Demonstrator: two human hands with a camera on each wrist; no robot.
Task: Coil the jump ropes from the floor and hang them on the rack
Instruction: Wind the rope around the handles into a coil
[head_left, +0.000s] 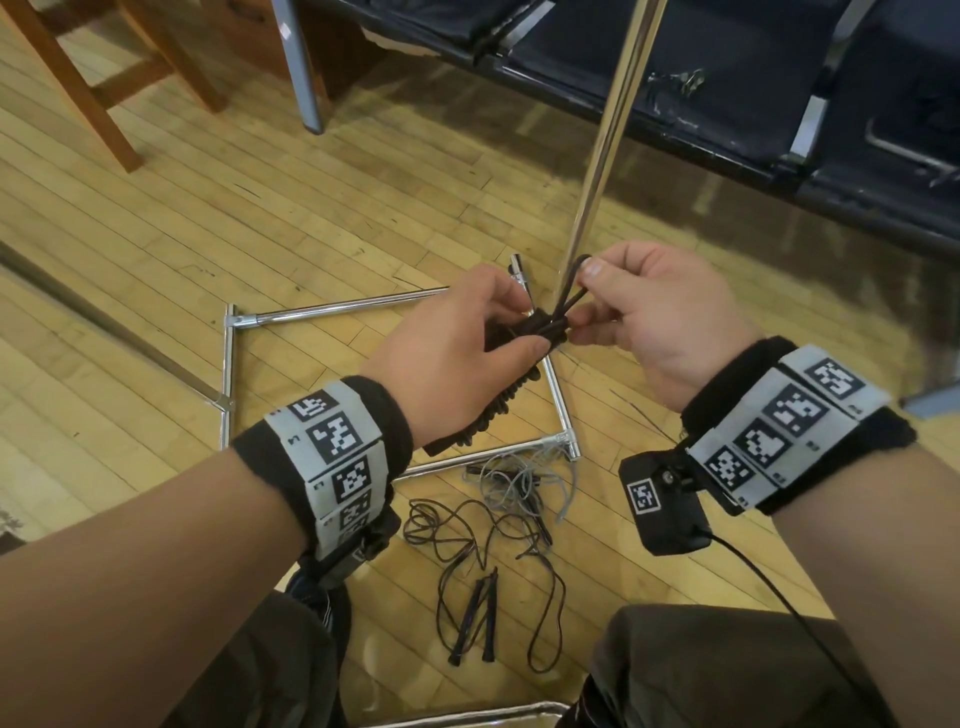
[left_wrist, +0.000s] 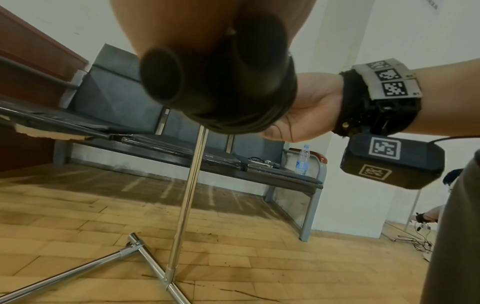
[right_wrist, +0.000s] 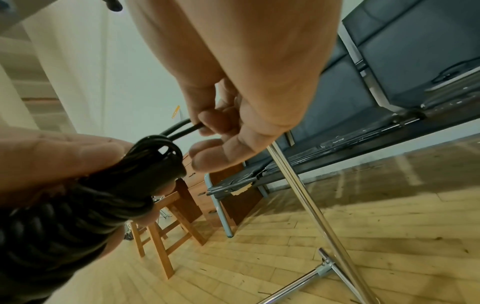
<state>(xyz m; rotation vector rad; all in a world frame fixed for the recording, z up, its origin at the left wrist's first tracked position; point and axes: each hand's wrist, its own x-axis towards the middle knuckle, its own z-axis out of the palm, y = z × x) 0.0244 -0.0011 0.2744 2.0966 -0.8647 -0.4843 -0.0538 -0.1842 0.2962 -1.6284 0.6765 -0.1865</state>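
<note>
My left hand (head_left: 467, 343) grips a black jump rope bundle (head_left: 498, 395), its cord wound around the two handles, in front of me above the rack base. The handle ends (left_wrist: 161, 76) fill the left wrist view. My right hand (head_left: 644, 312) pinches a small loop of the cord (head_left: 569, 286) that sticks out of the top of the bundle (right_wrist: 145, 164). The chrome rack (head_left: 608, 135) has an upright pole just behind my hands and a tube base (head_left: 337, 309) on the floor. Two more ropes lie loose on the floor: a black one (head_left: 483, 587) and a grey one (head_left: 519, 483).
A dark bench (head_left: 779, 93) runs along the back right, with a water bottle (left_wrist: 302, 159) on it. A wooden stool (head_left: 104, 78) stands at the back left. My knees (head_left: 701, 670) are at the bottom edge. Another person's hand (left_wrist: 428, 216) shows far right.
</note>
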